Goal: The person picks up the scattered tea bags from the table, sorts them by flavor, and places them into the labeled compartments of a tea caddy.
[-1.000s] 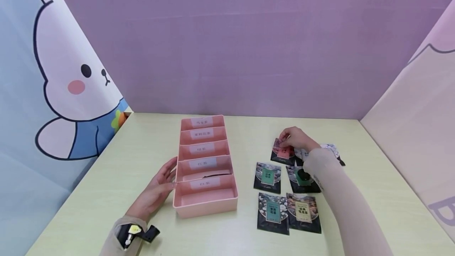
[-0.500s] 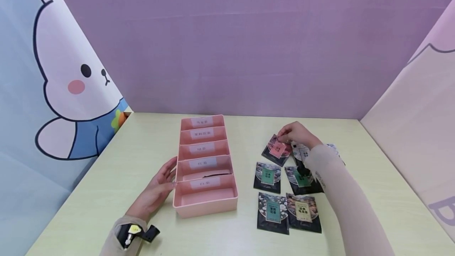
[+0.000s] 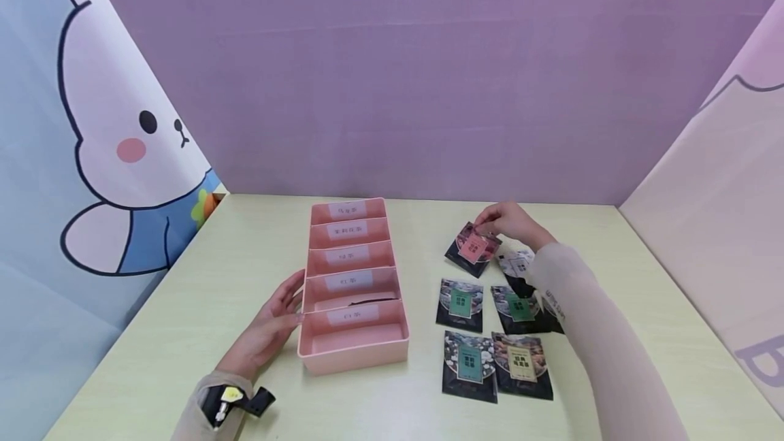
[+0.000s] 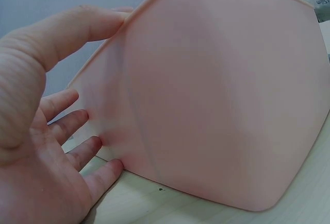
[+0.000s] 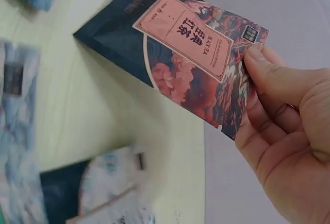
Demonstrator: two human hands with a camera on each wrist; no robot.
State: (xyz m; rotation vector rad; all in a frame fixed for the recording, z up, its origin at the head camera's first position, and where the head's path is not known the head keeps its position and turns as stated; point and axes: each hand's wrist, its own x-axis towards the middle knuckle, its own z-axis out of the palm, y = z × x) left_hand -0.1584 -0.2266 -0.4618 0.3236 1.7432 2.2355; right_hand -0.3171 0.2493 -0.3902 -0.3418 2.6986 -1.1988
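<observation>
My right hand [image 3: 513,224] pinches a black tea sachet [image 5: 178,54] by one end between thumb and fingers. This dark packet with a pink label is tilted and raised off the table in the right wrist view. On the left, a long pink box [image 3: 356,366] is split into several labelled compartments. My left hand [image 3: 269,329] rests against its left side; in the left wrist view the fingertips [image 4: 93,144] touch the outer wall and the thumb lies at the rim. A thin dark edge [image 3: 372,301] shows inside the second compartment from the front.
Right of the box lie several tea sachets: two green-labelled ones [image 3: 461,305], a teal-labelled one [image 3: 469,366] and a yellow-labelled one [image 3: 523,366]. A white-patterned sachet [image 3: 514,264] lies partly under the right sleeve. A purple backdrop [image 3: 416,87] stands behind the table.
My right hand has lifted the black tea sachet away from the white-patterned one and moved it slightly left and farther back. My left hand and the box have stayed put.
</observation>
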